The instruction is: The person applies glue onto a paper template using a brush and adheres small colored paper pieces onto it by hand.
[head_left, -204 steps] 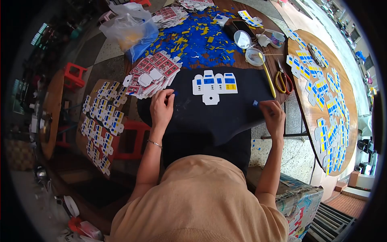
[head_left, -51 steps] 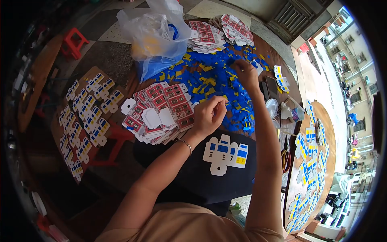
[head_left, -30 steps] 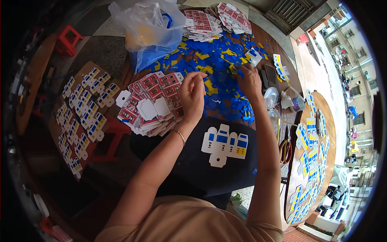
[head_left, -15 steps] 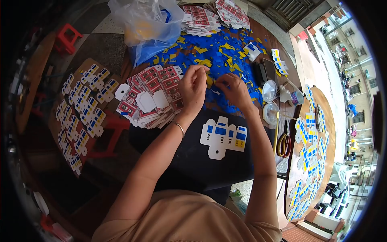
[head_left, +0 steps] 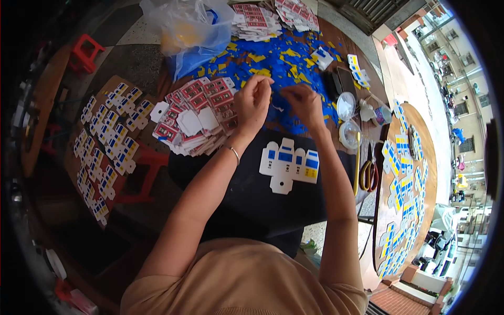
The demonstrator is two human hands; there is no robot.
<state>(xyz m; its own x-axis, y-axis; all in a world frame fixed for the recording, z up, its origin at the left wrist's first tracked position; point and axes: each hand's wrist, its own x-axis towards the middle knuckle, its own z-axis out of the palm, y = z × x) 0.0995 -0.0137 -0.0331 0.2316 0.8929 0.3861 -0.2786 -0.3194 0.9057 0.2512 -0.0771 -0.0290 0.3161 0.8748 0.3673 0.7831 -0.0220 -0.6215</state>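
Above the loose blue and yellow pieces [head_left: 296, 55], my left hand [head_left: 253, 102] has its thumb and fingers pinched together. My right hand [head_left: 305, 107] is a little to its right, fingertips also drawn together and pointing left. Whatever is between the fingers of either hand is too small to make out. Below the hands, a flat white box blank [head_left: 283, 181] with blue and yellow printing lies on a black cloth [head_left: 236, 199]. To the left of my left hand is a heap of red-and-white printed box blanks [head_left: 181, 107], some turned white side up.
A plastic bag [head_left: 189, 37] stands at the back. Clear round containers [head_left: 349, 134], a dark case [head_left: 341, 86] and scissors [head_left: 369, 173] are at the right. Printed blanks cover a left board [head_left: 113, 123] and the right-hand table [head_left: 420, 220]. A red stool [head_left: 86, 52] is on the floor.
The view has shifted slightly. My right hand has moved a little, its fingers now drawn closer together. My left hand keeps its pinch, and the box blank stays on the cloth.
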